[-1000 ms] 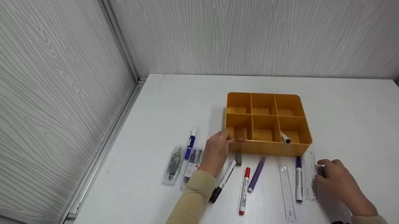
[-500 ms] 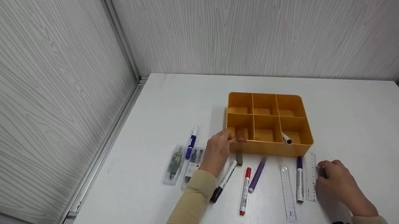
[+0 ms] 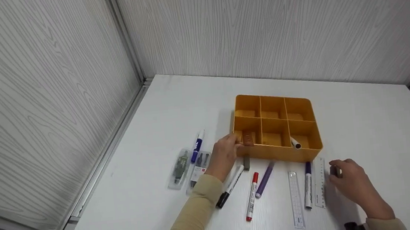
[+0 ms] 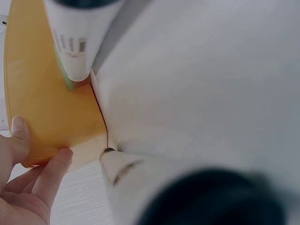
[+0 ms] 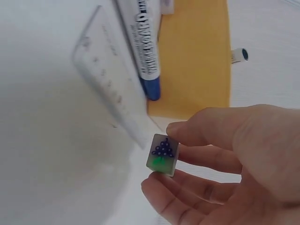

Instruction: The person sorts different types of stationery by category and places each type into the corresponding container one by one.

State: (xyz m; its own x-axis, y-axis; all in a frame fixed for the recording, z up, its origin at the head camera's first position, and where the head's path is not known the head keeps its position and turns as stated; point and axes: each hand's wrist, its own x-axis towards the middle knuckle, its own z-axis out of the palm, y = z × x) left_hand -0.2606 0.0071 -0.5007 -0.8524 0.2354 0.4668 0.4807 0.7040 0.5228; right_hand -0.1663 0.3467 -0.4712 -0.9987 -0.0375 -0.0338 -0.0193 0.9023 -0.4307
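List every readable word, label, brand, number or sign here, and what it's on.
No whole word, brand or number is readable.
Small block in right hand: blue dotted cluster over green, no letters seen.
Blue-capped marker: large lettering, too blurred.
Clear rulers: scale marks too small or blurred.
White marker, left wrist view: print blurred.
Red-capped marker, blue marker: print too small.
Clear case: label too small.

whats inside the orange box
In the box, a marker juts from the near right compartment; a brown piece, unclear what, shows near left. The near wall hides some floor.
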